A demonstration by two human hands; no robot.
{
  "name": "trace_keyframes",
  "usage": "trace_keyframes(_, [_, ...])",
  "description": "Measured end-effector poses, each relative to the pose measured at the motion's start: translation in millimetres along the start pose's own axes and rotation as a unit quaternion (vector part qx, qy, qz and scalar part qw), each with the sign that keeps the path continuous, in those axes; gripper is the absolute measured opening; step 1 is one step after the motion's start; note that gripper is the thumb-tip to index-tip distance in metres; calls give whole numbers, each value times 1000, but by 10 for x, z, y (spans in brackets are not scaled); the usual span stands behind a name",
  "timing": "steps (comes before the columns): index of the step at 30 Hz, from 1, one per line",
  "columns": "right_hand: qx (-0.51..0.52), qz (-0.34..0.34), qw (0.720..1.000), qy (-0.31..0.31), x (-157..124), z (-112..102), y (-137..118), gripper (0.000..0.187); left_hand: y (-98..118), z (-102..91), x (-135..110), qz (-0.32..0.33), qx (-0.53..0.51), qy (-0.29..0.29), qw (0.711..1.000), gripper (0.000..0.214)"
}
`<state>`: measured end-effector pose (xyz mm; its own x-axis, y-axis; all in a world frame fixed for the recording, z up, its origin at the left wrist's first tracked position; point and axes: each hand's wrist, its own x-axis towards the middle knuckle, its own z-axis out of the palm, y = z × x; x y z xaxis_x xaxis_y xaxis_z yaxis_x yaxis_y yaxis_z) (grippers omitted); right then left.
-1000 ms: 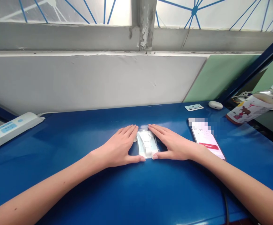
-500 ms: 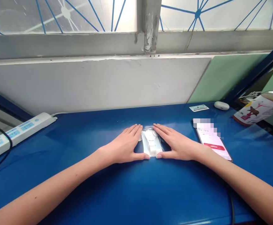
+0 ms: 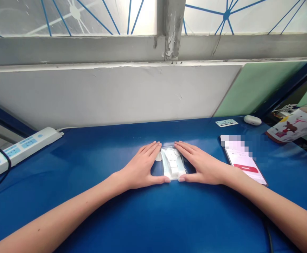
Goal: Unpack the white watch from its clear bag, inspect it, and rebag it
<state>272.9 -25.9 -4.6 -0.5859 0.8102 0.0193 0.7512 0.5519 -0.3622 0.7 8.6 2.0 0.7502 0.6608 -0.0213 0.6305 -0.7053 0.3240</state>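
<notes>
A small clear packet [image 3: 180,168] lies flat on the blue table, with a pale blue backing inside. In it is a white object [image 3: 173,162], round at the far end with a strip running towards me; its exact kind is not plain. My left hand [image 3: 144,165] rests along the packet's left side, fingers stretched out and thumb apart, thumb tip at the near corner. On the right side my right hand [image 3: 197,163] mirrors it, fingertips at the far corner and thumb at the near edge. A pale round piece [image 3: 158,156] shows partly beside my left fingers.
A phone [image 3: 244,160] lies beyond my right forearm, with a white card [image 3: 226,122] and a white earbud case [image 3: 252,120] behind it. At far right a labelled bottle [image 3: 295,124] leans. The power strip [image 3: 24,149] and a black cable [image 3: 8,167] are at left.
The whole view has shifted slightly, so things appear a little further right and lower. Both hands keep about the same place beside the packet.
</notes>
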Motion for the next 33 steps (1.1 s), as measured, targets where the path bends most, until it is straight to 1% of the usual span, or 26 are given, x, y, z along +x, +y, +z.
trace_keyframes(6, [-1,-9,1000,9,-5,10,-3,106,-8,7,-12,15,-27,36,999,108])
trace_keyframes(10, [-3,-12,1000,8,-11,0,-4,106,-21,21,-15,19,-27,42,999,109])
trace_keyframes(12, [4,-8,1000,1,-15,-10,-5,100,-23,23,-14,22,-22,41,999,108])
trace_keyframes(14, [15,3,1000,-6,-17,-23,-8,90,-19,18,-17,26,-14,39,999,105])
trace_keyframes(17, [24,14,1000,4,-13,-48,-13,74,-5,7,-32,39,-2,42,998,95])
trace_keyframes(22, [2,24,997,69,-30,-106,-47,57,9,10,-65,56,-3,73,996,63])
trace_keyframes(24, [-9,36,996,86,-54,-136,-72,52,10,20,-72,43,-15,85,995,53])
trace_keyframes(27, [17,52,996,75,-84,-179,-96,48,11,30,-75,10,-27,104,994,45])
trace_keyframes(29, [44,56,996,57,-88,-191,-91,47,10,30,-71,1,-24,101,995,45])
trace_keyframes(30, [50,52,996,55,-85,-190,-81,46,8,30,-68,0,-21,94,995,48])
trace_keyframes(33, [24,20,996,86,-64,-156,-31,45,-5,27,-53,14,-12,71,997,69])
